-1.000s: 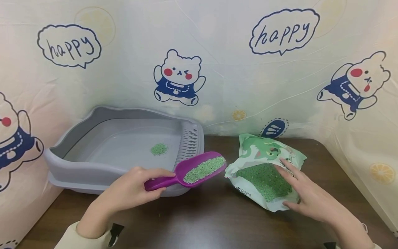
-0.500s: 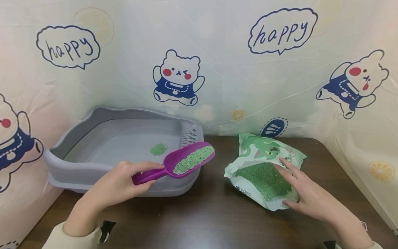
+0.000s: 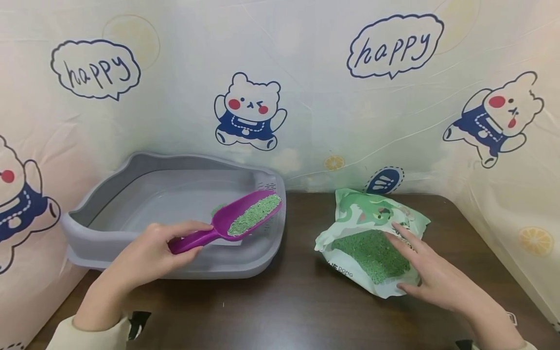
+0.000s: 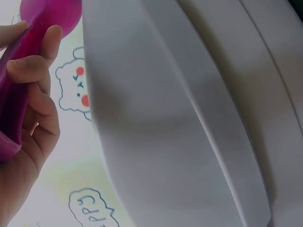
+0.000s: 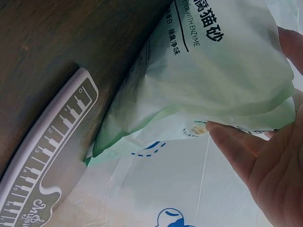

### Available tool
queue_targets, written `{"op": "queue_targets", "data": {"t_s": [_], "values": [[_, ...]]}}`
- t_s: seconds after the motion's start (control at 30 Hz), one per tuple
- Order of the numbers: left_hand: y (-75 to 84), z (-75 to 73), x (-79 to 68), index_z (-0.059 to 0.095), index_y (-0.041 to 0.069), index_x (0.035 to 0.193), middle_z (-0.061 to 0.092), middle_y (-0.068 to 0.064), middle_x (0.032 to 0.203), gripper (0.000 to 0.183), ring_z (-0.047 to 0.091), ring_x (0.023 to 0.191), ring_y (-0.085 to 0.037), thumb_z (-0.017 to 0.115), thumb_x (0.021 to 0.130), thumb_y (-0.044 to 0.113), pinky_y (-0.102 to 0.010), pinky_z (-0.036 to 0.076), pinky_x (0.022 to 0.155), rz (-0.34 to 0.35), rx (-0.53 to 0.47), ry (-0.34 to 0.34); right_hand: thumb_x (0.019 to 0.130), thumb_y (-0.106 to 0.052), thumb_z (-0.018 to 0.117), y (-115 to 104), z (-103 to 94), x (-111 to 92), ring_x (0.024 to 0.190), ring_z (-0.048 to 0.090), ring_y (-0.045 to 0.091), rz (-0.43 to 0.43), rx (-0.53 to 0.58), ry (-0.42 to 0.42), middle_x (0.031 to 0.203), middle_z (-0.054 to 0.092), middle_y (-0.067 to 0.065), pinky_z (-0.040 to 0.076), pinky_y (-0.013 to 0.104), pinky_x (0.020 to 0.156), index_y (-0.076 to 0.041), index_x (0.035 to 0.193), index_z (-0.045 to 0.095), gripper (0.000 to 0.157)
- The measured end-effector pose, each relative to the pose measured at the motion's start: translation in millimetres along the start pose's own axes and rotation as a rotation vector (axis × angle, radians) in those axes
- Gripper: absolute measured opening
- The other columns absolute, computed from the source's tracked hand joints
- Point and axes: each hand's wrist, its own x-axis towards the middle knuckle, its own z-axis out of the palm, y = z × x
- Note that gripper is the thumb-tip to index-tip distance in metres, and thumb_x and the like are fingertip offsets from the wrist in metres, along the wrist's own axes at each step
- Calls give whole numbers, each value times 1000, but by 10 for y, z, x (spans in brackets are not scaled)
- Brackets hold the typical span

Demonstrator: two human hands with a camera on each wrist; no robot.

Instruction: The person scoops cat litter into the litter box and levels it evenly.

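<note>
With the left hand [image 3: 153,250] curled round its handle, the smooth purple plastic scoop [image 3: 225,218] is held over the slotted end of the grey litter box [image 3: 100,245], slightly tilted. Scoop: shallow trough, rounded lip, glossy; load of short, dry-looking green pellets [image 3: 255,216] banked along its length. Litter box: matt, moulded, wavy high rim; a small patch of loose green litter [image 3: 217,208] on its floor, mostly masked by the scoop. Bag [image 3: 372,209]: thin, creased film, pale green and white, printed with a green figure and lettering; it lies on its back, mouth gaping, with a deep mass of green granules [image 3: 372,255] inside. Right hand [image 3: 437,279]: fingers spread and nearly straight, resting against the bag's right edge, thumb apart from the fingers. Worktop [image 3: 297,306]: dark brown, faintly grained, with a soft sheen. On it, near the bag, a flat white piece [image 5: 61,120] marked with piano keys and numerals. Behind: wrinkled pale cloth [image 3: 319,107] with cartoon bears, orange slices and "happy" bubbles.
</note>
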Motion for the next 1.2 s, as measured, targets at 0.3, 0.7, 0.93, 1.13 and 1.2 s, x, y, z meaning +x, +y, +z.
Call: {"op": "queue_targets", "data": {"t_s": [0.3, 0.7, 0.93, 1.13, 1.2], "values": [[-169, -33, -31, 72, 22, 114, 74, 6, 89, 49, 54, 64, 2, 83, 71, 1, -16, 47, 55, 17, 46, 73, 63, -23, 91, -1, 14, -13, 129, 47, 37, -1, -4, 5, 166, 18, 7, 55, 41, 85, -21, 157, 29, 113], [-319, -95, -47, 73, 22, 112, 69, 11, 78, 46, 51, 58, 1, 85, 71, 4, -14, 41, 52, -12, 48, 113, 63, -22, 91, -1, 7, -11, 127, 49, 37, -11, -4, 10, 165, 19, 9, 55, 40, 83, -20, 157, 29, 112], [-378, -160, -53, 73, 19, 112, 71, 8, 77, 44, 52, 59, 0, 85, 72, 4, -16, 42, 49, -53, 43, 106, 63, -23, 91, -4, 2, -10, 127, 48, 37, -11, -8, 14, 164, 21, 10, 55, 41, 84, -20, 157, 30, 112], [-423, -228, -54, 72, 19, 113, 71, 7, 78, 43, 53, 58, -1, 85, 74, 7, -19, 41, 47, -91, 49, 80, 63, -23, 91, -3, 2, -6, 128, 48, 37, -8, -7, 11, 164, 21, 10, 55, 41, 84, -20, 157, 30, 112], [-440, -258, -50, 72, 19, 115, 72, 5, 79, 43, 53, 59, -2, 85, 75, 9, -20, 42, 47, -112, 55, 67, 63, -23, 91, -1, 4, -6, 128, 48, 37, -9, -9, 14, 164, 21, 10, 55, 41, 84, -20, 156, 30, 112]]}}
